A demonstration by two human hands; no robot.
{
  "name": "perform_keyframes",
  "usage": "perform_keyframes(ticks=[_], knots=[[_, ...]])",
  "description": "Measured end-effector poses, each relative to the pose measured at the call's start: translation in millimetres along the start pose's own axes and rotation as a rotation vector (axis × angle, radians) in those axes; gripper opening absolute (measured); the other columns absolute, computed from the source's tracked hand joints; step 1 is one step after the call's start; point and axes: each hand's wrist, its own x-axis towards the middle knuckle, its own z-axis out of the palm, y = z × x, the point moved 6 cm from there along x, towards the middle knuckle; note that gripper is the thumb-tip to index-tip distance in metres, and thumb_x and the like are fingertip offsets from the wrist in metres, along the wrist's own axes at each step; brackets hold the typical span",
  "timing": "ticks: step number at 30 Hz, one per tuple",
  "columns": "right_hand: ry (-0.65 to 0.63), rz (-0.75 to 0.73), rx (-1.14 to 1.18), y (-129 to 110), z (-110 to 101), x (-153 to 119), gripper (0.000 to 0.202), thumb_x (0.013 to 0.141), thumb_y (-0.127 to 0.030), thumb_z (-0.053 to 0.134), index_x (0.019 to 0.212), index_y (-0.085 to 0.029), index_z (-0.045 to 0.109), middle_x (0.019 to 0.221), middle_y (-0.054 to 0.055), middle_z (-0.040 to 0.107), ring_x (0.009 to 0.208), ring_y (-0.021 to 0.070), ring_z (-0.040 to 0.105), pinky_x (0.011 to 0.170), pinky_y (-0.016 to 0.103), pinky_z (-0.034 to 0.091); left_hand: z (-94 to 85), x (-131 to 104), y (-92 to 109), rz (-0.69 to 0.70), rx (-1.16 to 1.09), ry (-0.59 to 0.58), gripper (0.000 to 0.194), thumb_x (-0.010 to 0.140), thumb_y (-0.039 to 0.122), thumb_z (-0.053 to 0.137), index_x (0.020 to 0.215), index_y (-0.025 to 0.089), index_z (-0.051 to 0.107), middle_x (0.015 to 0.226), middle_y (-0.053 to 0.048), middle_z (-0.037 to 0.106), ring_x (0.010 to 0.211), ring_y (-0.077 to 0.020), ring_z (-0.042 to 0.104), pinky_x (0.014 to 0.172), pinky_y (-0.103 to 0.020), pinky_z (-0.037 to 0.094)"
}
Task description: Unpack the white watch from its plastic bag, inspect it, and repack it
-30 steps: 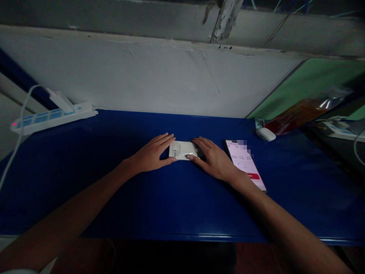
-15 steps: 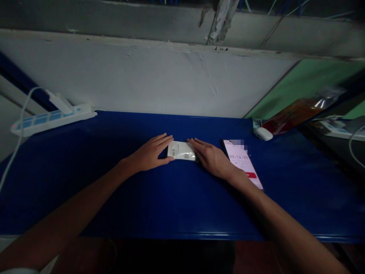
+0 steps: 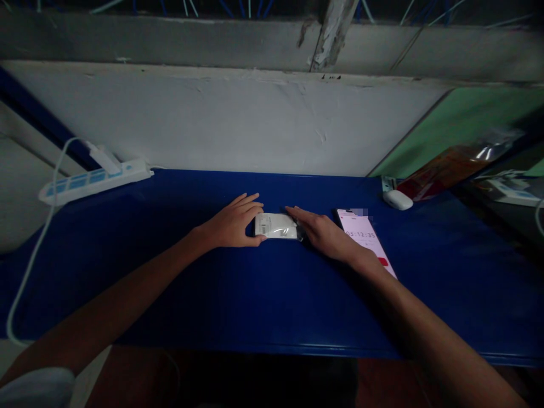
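Observation:
A small flat packet (image 3: 278, 225) lies on the blue table, wrapped in clear, shiny plastic with a white printed label and a barcode. My left hand (image 3: 236, 222) is at its left end, thumb on the near edge and index finger by the far edge, holding that end; its other fingers are spread. At the right end, my right hand (image 3: 319, 229) rests with fingers stretched out and close together beside the crinkled plastic. Its thumb is hidden. To the right of that hand lies a phone (image 3: 361, 233) with a lit timer screen, partly covered by my wrist.
A white power strip (image 3: 96, 180) with a plugged-in charger and cable sits at the back left. At the back right are a white earbud case (image 3: 398, 199) and a reddish plastic bag (image 3: 450, 167). Behind the blue table (image 3: 238, 300) stands a white wall (image 3: 238, 119).
The view has shifted slightly, so most things appear a little further right. Both hands stay at the packet's ends. The fingers of my left hand are spread a bit wider.

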Motion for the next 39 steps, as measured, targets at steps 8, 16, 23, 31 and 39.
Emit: perform_keyframes(ticks=[8,16,23,31,39], knots=[[0.004,-0.056,-0.083,-5,5,-1,0.055,0.088,-0.003,0.036,0.141,-0.002,0.050,0.140,0.020,0.057,0.135,0.0296,0.048,0.111,0.049,0.044,7.5,0,10,-0.018,-0.058,-0.001,0.061,0.089,0.036,0.055,0.141,0.009,0.039,0.154,-0.022,0.036,0.149,-0.0355,0.020,0.120,-0.057,0.021],[0.106,-0.150,-0.229,-11,-15,-3,0.039,0.088,-0.005,0.046,0.118,-0.010,0.070,0.138,0.019,0.058,0.131,0.0339,0.052,0.104,0.054,0.048,15.7,-6,6,-0.054,-0.111,0.005,0.064,0.091,0.039,0.052,0.145,0.009,0.037,0.153,-0.022,0.039,0.147,-0.0321,0.028,0.119,-0.054,0.025],[-0.007,-0.166,-0.241,-12,-18,-5,0.032,0.098,-0.022,0.045,0.106,-0.016,0.076,0.110,0.013,0.071,0.108,0.0302,0.062,0.093,0.049,0.053,15.7,-6,6,-0.062,-0.102,0.044,0.062,0.087,0.037,0.054,0.139,0.006,0.042,0.151,-0.024,0.040,0.146,-0.0344,0.028,0.119,-0.054,0.025],[-0.006,-0.139,-0.243,-8,-13,-7,0.038,0.099,-0.026,0.048,0.132,-0.015,0.062,0.113,0.014,0.068,0.108,0.0290,0.063,0.095,0.047,0.054,16.1,-5,5,-0.054,-0.131,0.036,0.066,0.092,0.048,0.053,0.143,0.008,0.040,0.150,-0.022,0.042,0.146,-0.0332,0.029,0.119,-0.054,0.025],[0.034,-0.125,-0.174,-7,-16,-5,0.040,0.095,-0.037,0.059,0.129,-0.018,0.065,0.118,0.014,0.070,0.115,0.0310,0.063,0.098,0.051,0.052,14.6,-5,5,-0.040,-0.144,0.093,0.054,0.096,0.042,0.049,0.139,0.011,0.041,0.144,-0.022,0.047,0.142,-0.0325,0.037,0.115,-0.054,0.032]])
